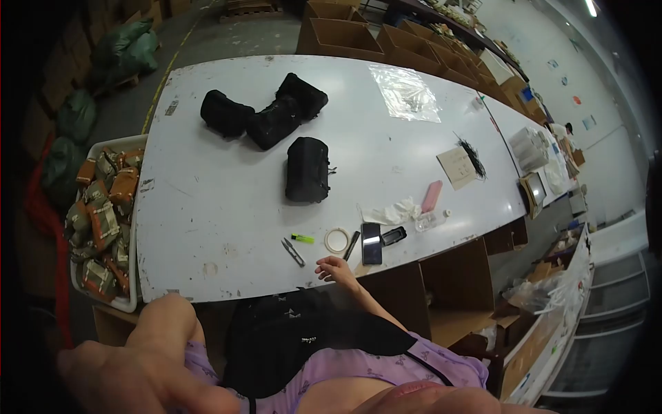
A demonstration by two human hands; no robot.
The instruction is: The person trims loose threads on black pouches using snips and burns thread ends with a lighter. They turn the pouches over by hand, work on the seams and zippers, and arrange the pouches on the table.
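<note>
- The right hand [334, 269] reached over the near edge of the tabletop [227, 207], its fingers loosely curled and holding nothing.
- The left hand [141, 379] was drawn back close to the camera, blurred and low on the left, well apart from the tabletop; whether it gripped anything I could not tell.
- The small snips [293, 252] lay flat just beside the right hand, to its left, and far from the left one.
- The tape roll [327, 242] lay flat just beyond the right hand's fingers, with a yellow-green object [302, 239] between it and the snips.
- A black pen [352, 245] lay just right of the tape, near the same hand.
- Next came a phone [372, 243] and a small black tray [394, 237], then a clear bottle [429, 221] and a pink object [432, 196].
- Further off, a black bag [307, 170] stood apart from three others [286, 114] grouped near the far left.
- On the far right were a piece of cardboard [456, 169] and a clear plastic bag [405, 94].
- Past the left edge, a white bin [133, 298] held orange and green bags [103, 221].
</note>
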